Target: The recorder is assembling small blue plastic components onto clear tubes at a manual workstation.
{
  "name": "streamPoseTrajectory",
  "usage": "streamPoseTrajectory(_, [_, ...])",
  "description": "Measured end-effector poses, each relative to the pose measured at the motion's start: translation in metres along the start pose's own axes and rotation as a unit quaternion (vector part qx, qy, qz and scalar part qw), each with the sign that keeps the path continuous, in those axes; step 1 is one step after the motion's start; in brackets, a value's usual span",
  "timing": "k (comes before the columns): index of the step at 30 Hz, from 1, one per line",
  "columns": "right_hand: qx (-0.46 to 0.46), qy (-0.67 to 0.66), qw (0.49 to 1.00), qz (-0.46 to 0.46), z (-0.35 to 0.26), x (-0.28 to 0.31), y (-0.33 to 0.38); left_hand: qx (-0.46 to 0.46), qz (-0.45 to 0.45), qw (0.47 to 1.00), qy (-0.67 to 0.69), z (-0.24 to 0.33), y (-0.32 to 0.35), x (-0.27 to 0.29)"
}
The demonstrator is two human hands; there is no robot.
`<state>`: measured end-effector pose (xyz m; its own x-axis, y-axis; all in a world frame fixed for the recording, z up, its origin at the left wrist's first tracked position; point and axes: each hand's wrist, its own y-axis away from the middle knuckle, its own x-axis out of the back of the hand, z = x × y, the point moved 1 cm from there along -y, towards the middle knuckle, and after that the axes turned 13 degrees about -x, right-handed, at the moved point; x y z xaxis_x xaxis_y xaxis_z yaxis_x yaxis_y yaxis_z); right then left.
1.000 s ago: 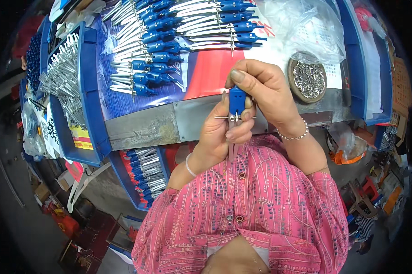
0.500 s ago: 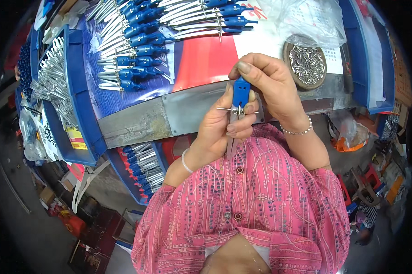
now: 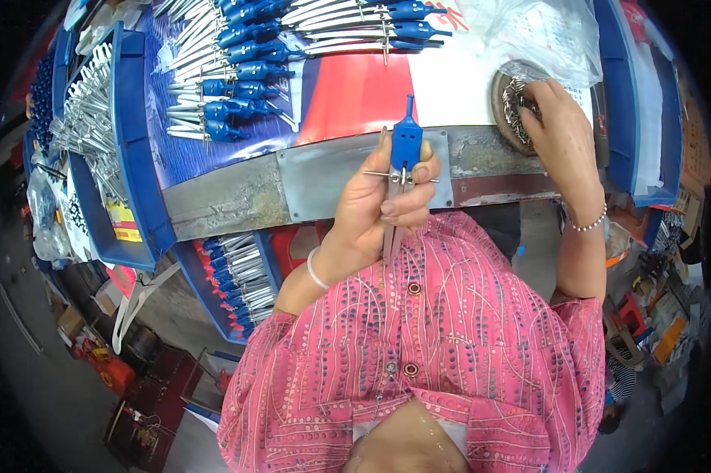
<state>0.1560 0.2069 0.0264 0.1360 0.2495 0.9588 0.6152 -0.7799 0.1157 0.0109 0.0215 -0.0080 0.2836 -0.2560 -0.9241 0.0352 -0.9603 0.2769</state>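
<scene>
My left hand [image 3: 387,197] is closed around a drawing compass [image 3: 406,146] held upright above the table's front edge. Its blue plastic head and thin top stem point away from me. A thin metal rod crosses below the head, and the legs run down under my fingers toward my shirt. My right hand [image 3: 558,118] reaches into a round bowl [image 3: 500,110] of small metal pins [image 3: 516,118] at the right. Its thumb and forefinger are apart over the pins; the other fingertips are hidden.
Rows of similar blue-headed compasses [image 3: 249,75] lie at the back. On the left a blue bin [image 3: 127,118] holds metal legs [image 3: 95,118]. Below the table sits another bin of compass parts [image 3: 249,280]. A clear plastic bag [image 3: 540,35] lies behind the bowl; a blue tray [image 3: 619,94] stands far right.
My right hand has let go of the compass's top and moved right to the bowl of pins. My left hand keeps the compass, shifted slightly left; its top stem now shows.
</scene>
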Motion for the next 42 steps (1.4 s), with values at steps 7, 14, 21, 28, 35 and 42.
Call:
streamPoseTrajectory(7, [0.057, -0.006, 0.998, 0.014, 0.013, -0.006, -0.011, -0.002, -0.023, 0.998, -0.055, -0.001, 0.0, -0.002])
streamPoseTrajectory(14, [-0.099, -0.152, 0.982, -0.061, 0.005, 0.01, -0.003, -0.002, -0.014, 0.998, -0.057, -0.003, -0.001, 0.001])
streamPoseTrajectory(21, [-0.071, -0.434, 0.894, -0.086, -0.027, 0.031, 0.019, 0.025, -0.029, 0.999, -0.019, -0.004, -0.002, 0.001])
streamPoseTrajectory(28, [0.155, -0.403, 0.902, 0.002, -0.069, 0.016, 0.03, 0.02, -0.019, 0.999, -0.046, -0.005, 0.0, -0.003])
streamPoseTrajectory(35, [0.129, -0.466, 0.875, -0.006, -0.089, -0.002, 0.037, 0.003, -0.024, 0.998, -0.051, -0.001, 0.006, 0.0])
streamPoseTrajectory(42, [0.11, -0.423, 0.899, 0.022, -0.102, -0.006, 0.04, -0.031, 0.03, 0.997, -0.062, -0.001, 0.009, -0.002])
